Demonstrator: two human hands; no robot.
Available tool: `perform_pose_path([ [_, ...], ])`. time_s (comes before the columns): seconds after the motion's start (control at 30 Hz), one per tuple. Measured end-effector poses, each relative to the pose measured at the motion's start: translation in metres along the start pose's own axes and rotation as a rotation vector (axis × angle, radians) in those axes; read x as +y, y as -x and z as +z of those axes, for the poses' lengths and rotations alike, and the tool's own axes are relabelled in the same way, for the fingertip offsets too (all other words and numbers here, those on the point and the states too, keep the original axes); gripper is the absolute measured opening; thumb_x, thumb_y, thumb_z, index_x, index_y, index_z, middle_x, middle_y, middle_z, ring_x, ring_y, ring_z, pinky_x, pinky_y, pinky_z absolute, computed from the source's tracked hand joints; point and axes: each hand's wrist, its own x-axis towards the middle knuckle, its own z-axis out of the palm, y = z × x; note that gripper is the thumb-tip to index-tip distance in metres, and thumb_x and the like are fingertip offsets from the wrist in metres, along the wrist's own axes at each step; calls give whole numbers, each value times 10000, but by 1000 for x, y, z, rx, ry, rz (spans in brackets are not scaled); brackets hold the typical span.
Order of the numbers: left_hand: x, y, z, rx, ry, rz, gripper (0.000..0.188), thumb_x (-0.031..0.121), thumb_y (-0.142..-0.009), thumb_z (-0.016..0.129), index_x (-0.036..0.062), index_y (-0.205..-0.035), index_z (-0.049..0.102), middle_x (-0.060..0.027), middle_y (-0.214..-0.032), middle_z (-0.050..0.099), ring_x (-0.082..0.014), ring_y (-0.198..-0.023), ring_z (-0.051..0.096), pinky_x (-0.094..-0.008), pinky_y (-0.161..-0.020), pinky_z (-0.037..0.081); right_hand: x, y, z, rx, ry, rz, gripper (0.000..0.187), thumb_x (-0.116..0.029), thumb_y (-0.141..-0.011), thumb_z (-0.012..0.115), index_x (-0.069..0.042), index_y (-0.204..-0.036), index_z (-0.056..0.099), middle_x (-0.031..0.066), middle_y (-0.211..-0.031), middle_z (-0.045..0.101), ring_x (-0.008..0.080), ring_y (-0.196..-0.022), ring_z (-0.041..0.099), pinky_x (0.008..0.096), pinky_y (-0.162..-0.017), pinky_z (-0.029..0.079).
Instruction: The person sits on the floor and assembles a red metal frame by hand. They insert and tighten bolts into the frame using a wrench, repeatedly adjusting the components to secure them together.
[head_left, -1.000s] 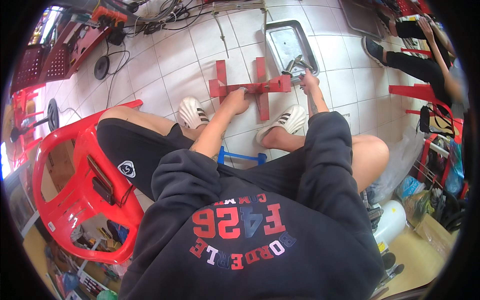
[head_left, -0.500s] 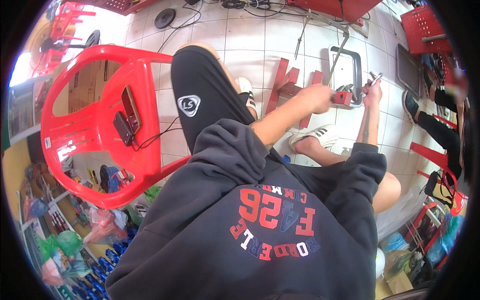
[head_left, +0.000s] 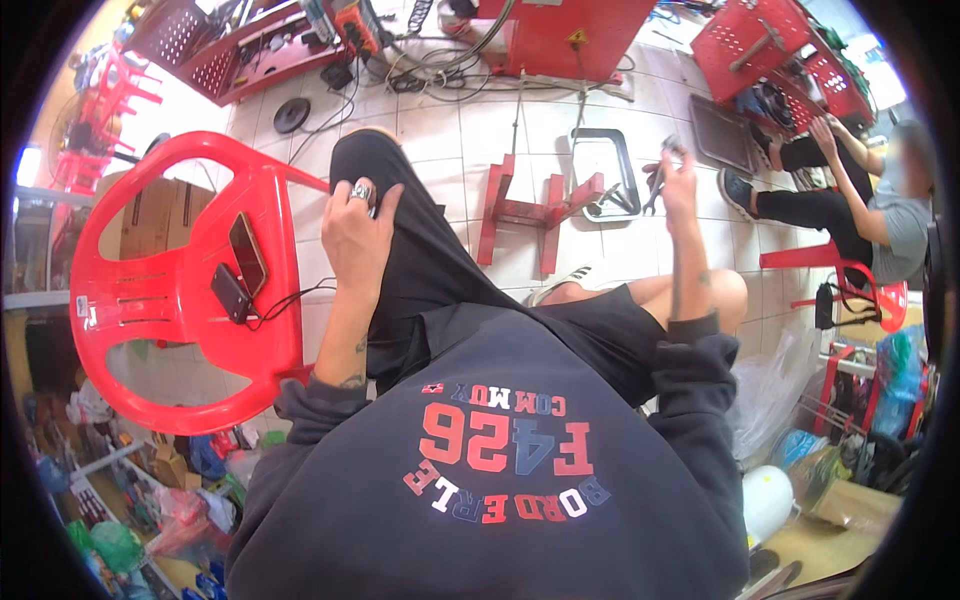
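Note:
My left hand (head_left: 358,235), with a chunky silver ring on it, rests at my left knee against the black trousers. Its fingers are curled in, with the tips out of sight; whether they pinch cloth or some small thing is unclear. Ahead and to the right, my right hand (head_left: 680,190) is raised and closed round a dark wrench (head_left: 654,192), its jaw pointing down. A blurred silvery piece (head_left: 672,147) sticks up past the fingertips of that hand. The red steel stand (head_left: 535,213) lies on the floor between my hands, touched by neither.
A black-rimmed tray (head_left: 632,165) with small metal parts sits behind the stand. At left, a red plastic chair (head_left: 150,290) carries a phone (head_left: 249,250) and a dark wallet-like case (head_left: 230,292). Cables (head_left: 440,75) and red machines lie ahead. Another person (head_left: 880,205) sits at right.
My left hand has left the end of the red stand and moved left to my knee. My right hand, still holding a tool, is now apart from the stand. The view has shifted.

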Motion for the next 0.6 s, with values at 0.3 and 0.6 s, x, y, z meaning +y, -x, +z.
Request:
perform_pose_path([
  [0.3,-19,38,-58,-312,-105,10,310,279,-846,660,-21,-778,620,-211,-764,639,-379,-762,640,-471,-686,488,-57,51,21,-253,-216,-56,387,-169,-936,485,-1,-1281,433,117,-784,687,73,-528,460,246,-484,390],
  [0.6,84,40,-53,-507,625,81,308,249,-917,602,-36,-1027,646,-159,-792,678,-205,-753,670,-356,-671,498,-98,98,31,-726,-268,-159,344,-164,-923,560,-18,-1205,428,129,-888,689,160,-637,656,285,-542,527],
])
